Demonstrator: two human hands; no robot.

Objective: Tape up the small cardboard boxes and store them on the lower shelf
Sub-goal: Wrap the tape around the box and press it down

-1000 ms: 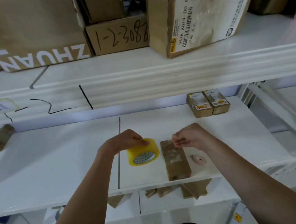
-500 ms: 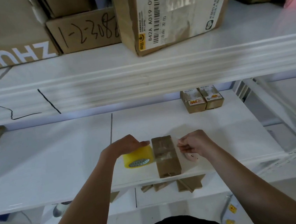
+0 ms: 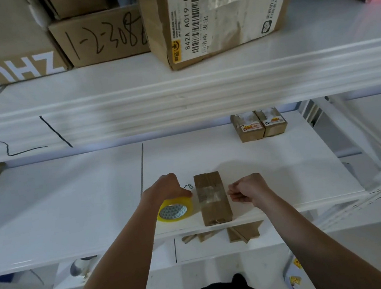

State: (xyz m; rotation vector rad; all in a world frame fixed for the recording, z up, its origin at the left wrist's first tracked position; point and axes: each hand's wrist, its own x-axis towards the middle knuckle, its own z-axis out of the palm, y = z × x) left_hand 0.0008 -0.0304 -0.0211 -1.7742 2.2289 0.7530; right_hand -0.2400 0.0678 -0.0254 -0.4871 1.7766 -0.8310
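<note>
Small box lying between both hands, long axis running near to far.

The small cardboard box (image 3: pixel 212 197) is resting at the near edge of the white shelf (image 3: pixel 73 203), its length pointing away from the person and a strip of clear tape glinting across its top. The left hand (image 3: pixel 166 188) is sitting just beside it on the left, gripping the yellow tape roll (image 3: pixel 175 209), which is nearly touching the box's left side. The right hand (image 3: pixel 248 191) is hovering just off the right side with fingers curled in a pinch; whether a tape end is in it I cannot tell. Both hands are about equally near. Two taped boxes (image 3: pixel 259 125) are standing far right on the same shelf; the lower shelf (image 3: pixel 219 247) is showing below the near edge.
</note>
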